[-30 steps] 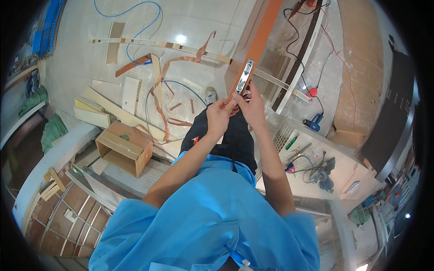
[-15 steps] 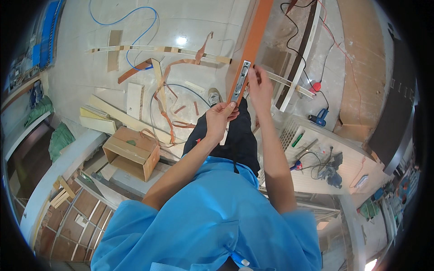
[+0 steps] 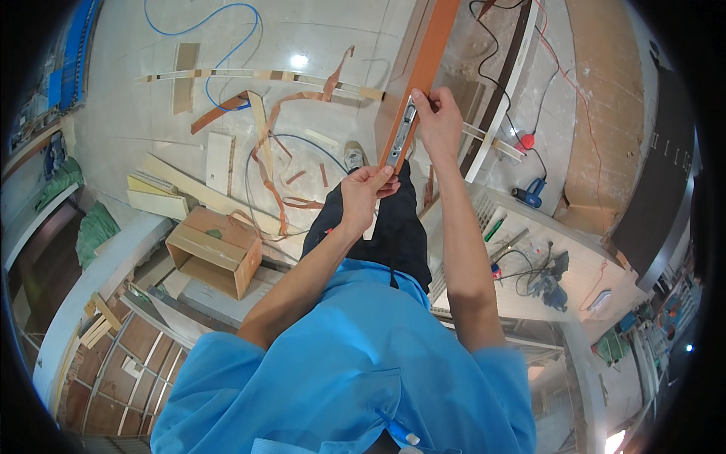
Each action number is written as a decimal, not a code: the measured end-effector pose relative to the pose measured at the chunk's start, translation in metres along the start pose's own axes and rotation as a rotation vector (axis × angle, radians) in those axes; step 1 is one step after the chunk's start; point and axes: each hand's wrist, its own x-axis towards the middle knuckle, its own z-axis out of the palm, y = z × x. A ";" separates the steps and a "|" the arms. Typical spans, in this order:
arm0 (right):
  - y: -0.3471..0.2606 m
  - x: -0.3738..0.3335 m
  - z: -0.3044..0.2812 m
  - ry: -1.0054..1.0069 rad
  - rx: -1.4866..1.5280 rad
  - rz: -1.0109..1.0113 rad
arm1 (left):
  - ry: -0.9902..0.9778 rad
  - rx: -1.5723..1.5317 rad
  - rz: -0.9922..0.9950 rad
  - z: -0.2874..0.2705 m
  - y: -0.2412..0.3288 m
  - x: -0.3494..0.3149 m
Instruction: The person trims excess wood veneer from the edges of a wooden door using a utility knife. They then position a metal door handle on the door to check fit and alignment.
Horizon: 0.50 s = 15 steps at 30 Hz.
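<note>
An orange-brown door panel (image 3: 432, 57) stretches away from my legs with its narrow edge turned up. Along this edge lies a long silver metal plate (image 3: 402, 135) with slots and recesses, much like a lock plate. At the plate's near end my left hand (image 3: 363, 193) is closed, its thumb on top and its fingers curled around the panel's corner. My right hand (image 3: 440, 125) is closed at the far end, with the thumb on the plate's tip and the fingers bent over the right side. The fingertips partly cover both ends of the plate.
Wood strips (image 3: 204, 193) and a peeled brown band (image 3: 268, 166) litter the floor at left, near an open cardboard box (image 3: 215, 246). To the right are a blue heat gun (image 3: 532, 193), a black cable (image 3: 495, 49) and a perforated white board (image 3: 522, 261) with tools.
My right hand has moved from beside the panel onto the plate's far end, and its thumb now rests there. My left hand stays at the near end.
</note>
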 end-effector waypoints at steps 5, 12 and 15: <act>0.000 0.001 0.001 -0.004 -0.033 0.006 | -0.017 -0.023 -0.007 -0.002 0.001 0.000; 0.000 0.004 0.005 -0.037 -0.050 0.011 | -0.046 0.001 0.004 -0.010 -0.001 0.004; 0.002 0.005 0.007 -0.035 -0.073 -0.044 | -0.060 0.000 0.025 -0.013 0.000 0.003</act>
